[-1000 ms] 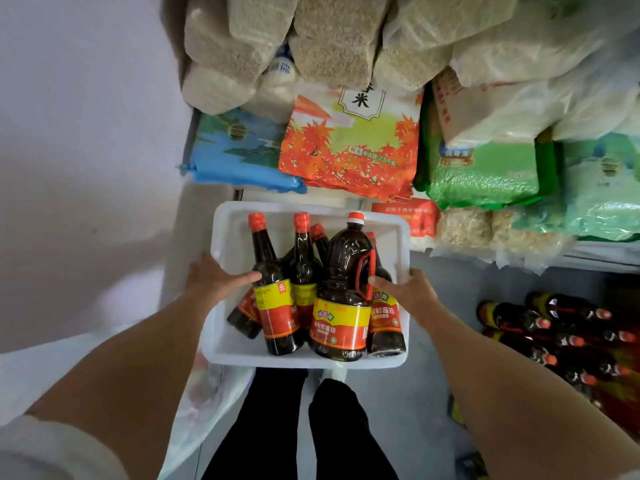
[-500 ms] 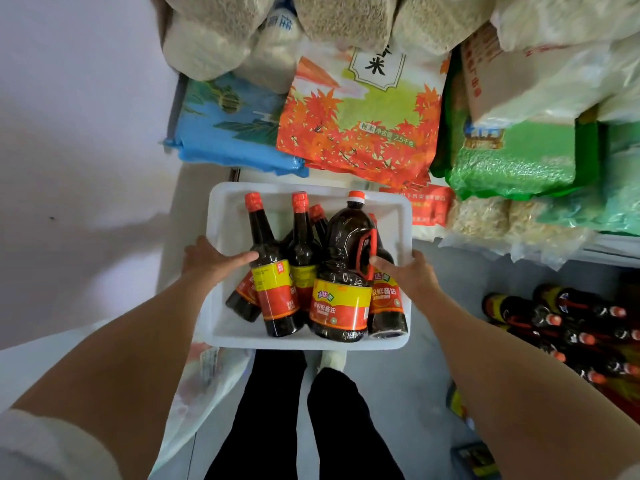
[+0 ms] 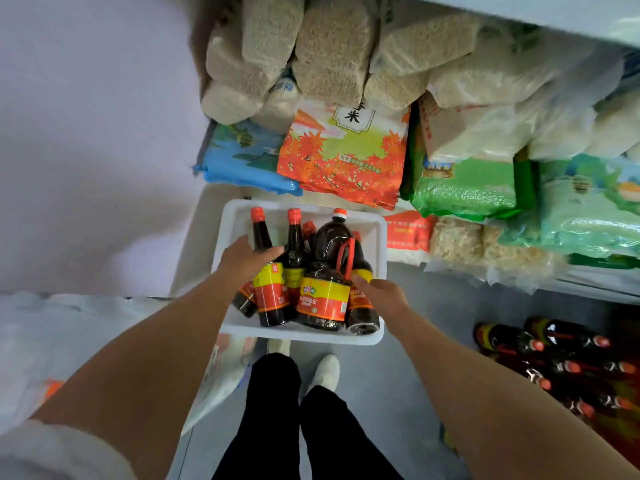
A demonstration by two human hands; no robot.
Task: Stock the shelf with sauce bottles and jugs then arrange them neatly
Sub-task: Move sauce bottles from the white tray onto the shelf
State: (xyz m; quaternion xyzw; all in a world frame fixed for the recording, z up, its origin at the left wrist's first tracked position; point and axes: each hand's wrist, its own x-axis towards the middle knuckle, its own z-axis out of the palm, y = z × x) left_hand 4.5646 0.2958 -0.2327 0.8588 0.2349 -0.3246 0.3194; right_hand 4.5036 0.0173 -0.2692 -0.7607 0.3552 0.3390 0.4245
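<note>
A white tray (image 3: 302, 336) hangs in front of me, carried between both hands. Inside stand several dark sauce bottles (image 3: 272, 296) with red caps and yellow-red labels, and one larger jug (image 3: 325, 296) with a red handle. My left hand (image 3: 242, 259) grips the tray's left rim, thumb stretched toward the nearest bottle. On the right rim my right hand (image 3: 381, 294) grips beside the outermost bottle. More sauce bottles (image 3: 540, 348) lie on a low shelf at the lower right.
Shelves ahead hold stacked rice bags: an orange one (image 3: 343, 157), a blue one (image 3: 242, 161), a green one (image 3: 464, 188), and pale grain sacks (image 3: 332, 50) above. A white wall stands at the left. My legs and white shoes (image 3: 325, 372) are below the tray, and a plastic bag (image 3: 221, 375) lies at the left.
The tray stays held in both hands. The view has drifted slightly against the rice bags, and my left thumb now reaches further over the nearest bottle.
</note>
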